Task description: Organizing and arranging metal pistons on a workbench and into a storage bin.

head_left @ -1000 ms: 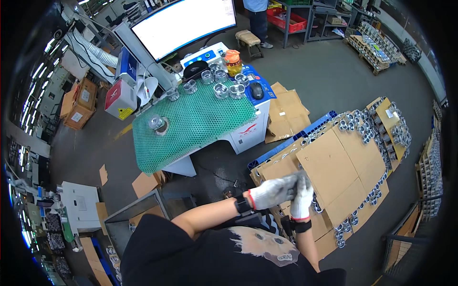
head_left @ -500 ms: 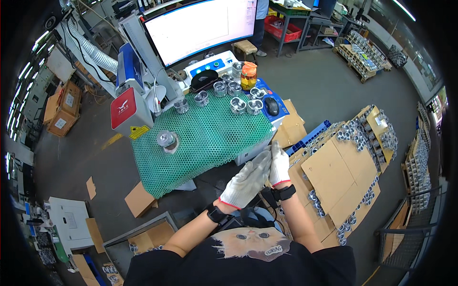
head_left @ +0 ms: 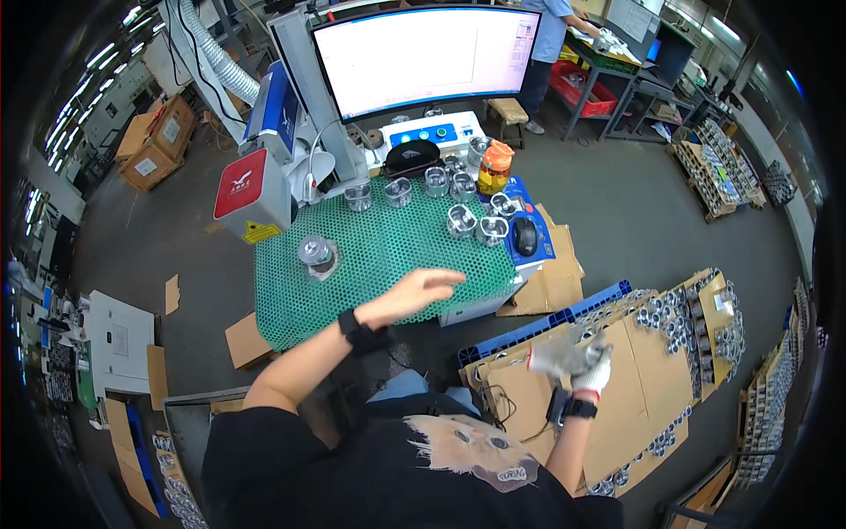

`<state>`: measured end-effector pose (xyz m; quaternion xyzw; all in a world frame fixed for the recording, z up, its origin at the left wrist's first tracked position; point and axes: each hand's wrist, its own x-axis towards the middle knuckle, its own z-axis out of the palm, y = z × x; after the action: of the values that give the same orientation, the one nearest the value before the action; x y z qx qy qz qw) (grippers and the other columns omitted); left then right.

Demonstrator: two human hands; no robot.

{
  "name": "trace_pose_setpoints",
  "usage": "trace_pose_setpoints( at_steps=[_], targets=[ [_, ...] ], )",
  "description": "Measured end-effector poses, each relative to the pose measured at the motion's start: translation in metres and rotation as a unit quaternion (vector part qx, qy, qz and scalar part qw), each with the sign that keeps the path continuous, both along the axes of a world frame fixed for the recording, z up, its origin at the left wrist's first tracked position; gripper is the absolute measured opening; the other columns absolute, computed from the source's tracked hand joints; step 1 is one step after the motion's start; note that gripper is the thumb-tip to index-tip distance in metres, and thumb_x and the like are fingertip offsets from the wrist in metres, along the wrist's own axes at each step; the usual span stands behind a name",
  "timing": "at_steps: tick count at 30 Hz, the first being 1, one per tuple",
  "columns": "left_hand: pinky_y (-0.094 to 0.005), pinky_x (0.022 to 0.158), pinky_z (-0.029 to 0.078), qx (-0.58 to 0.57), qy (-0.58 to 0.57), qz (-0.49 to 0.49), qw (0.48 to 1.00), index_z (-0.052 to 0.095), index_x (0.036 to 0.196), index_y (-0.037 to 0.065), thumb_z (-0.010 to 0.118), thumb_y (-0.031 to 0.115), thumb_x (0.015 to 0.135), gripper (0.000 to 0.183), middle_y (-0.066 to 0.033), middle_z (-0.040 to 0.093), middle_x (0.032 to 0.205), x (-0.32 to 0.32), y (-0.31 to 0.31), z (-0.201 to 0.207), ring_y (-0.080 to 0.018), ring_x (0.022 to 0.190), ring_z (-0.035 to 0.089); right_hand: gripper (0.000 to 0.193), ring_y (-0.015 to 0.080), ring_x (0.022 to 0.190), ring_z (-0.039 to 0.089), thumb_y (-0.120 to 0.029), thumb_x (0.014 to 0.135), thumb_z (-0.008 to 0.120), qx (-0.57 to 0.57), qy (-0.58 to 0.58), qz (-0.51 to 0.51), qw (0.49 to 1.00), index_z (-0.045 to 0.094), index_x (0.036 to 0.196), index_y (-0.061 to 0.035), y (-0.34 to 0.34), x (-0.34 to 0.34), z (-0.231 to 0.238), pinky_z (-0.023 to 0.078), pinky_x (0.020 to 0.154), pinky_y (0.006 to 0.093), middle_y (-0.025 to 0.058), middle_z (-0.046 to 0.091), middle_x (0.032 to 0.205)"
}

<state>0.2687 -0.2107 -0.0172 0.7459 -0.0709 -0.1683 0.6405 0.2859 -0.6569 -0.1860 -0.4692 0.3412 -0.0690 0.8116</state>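
Note:
My left hand (head_left: 412, 295) is bare, with its fingers stretched out over the near edge of the green perforated mat (head_left: 374, 256). It holds nothing. Off to the right, my right hand (head_left: 594, 370) still wears a white work glove and is closed on a loose white glove (head_left: 555, 357), which is smeared by motion above the cardboard. A silvery round metal part, piston-like in shape (head_left: 315, 250), stands on a pale round spot of the mat. Several similar metal parts (head_left: 461, 220) are grouped at the mat's far side.
A laser-marking head (head_left: 253, 189) overhangs the mat's left side, beside a large monitor (head_left: 423, 57). A jar with an orange lid (head_left: 495, 169) and a black mouse (head_left: 525, 236) stand at the bench's right. Cardboard sheets (head_left: 617, 379) cover stacked metal parts. Another person (head_left: 545, 40) stands beyond.
The gloved hands were together; now they are apart. My left hand is bare and has moved left, while the right has moved right and nearer with the loose glove. The view has shifted.

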Motion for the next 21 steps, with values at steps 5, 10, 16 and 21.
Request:
trace_pose_setpoints(
  at_steps=[5,10,16,21],
  targets=[
    [-0.0424,0.115,0.037,0.326,-0.268,-0.021,0.906,0.052,0.145,0.015,0.071,0.026,0.089,0.060,-0.0201,0.045,0.152,0.126,-0.004,0.018,-0.0352,0.139,0.045,0.044,0.0221,0.092,0.065,-0.045,0.101,0.058,0.011,-0.004,0.001,1.000,0.057,0.105,-0.0010,-0.024,-0.043,-0.014,0.055,0.079,0.0373,0.0095,0.067,0.102],
    [-0.0511,0.110,0.038,0.472,-0.289,-0.063,0.830,0.048,0.147,0.023,0.084,0.032,0.068,0.087,-0.0138,0.035,0.158,0.260,-0.022,0.019,-0.0405,0.141,0.036,0.041,0.0203,0.087,0.064,-0.045,0.101,0.060,0.022,-0.004,0.020,1.000,0.060,0.098,-0.0038,-0.015,-0.060,0.002,0.054,0.078,0.0368,0.0069,0.066,0.095],
    [-0.0703,0.109,0.029,0.550,-0.229,-0.035,0.802,0.051,0.143,0.040,0.069,0.042,0.085,0.062,-0.0064,0.032,0.161,0.402,-0.026,-0.047,-0.0538,0.145,0.023,0.037,0.0173,0.083,0.062,-0.039,0.102,0.059,0.029,0.009,-0.036,0.999,0.060,0.093,-0.0033,-0.002,-0.073,0.014,0.053,0.075,0.0319,0.0057,0.065,0.090],
    [-0.0734,0.102,0.033,0.532,-0.209,-0.050,0.819,0.062,0.130,0.036,0.061,0.033,0.088,0.042,-0.0075,0.054,0.138,0.440,-0.034,-0.090,-0.0486,0.132,0.045,0.035,0.0182,0.083,0.062,-0.039,0.103,0.057,0.033,0.026,-0.063,0.997,0.059,0.091,-0.0061,0.030,-0.089,0.029,0.052,0.076,0.0336,0.0057,0.065,0.087]
  ],
)
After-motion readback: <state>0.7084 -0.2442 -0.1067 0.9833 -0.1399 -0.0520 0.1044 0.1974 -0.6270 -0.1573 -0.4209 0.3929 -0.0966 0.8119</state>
